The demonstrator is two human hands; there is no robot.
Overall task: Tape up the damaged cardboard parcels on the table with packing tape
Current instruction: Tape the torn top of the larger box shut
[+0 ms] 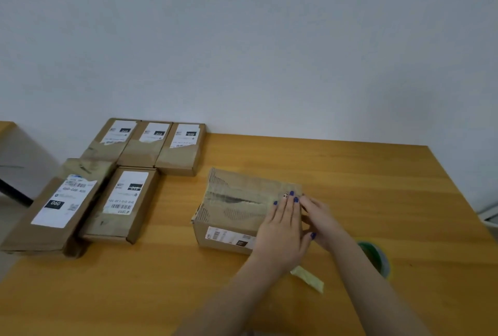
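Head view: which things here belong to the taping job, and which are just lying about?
Job: torn parcel, pressed by left hand and right hand; green tape roll; five labelled parcels at left.
Lying about: pale strip on the table, near the roll.

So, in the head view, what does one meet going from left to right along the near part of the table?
Parcel labelled 090 → near parcel labelled 010 → damaged box → left hand, flat on that box → right hand at its end → green tape roll.

Far table point(350, 163) open; boxes point(126, 201) crowd left, probable tape roll point(376, 256) right.
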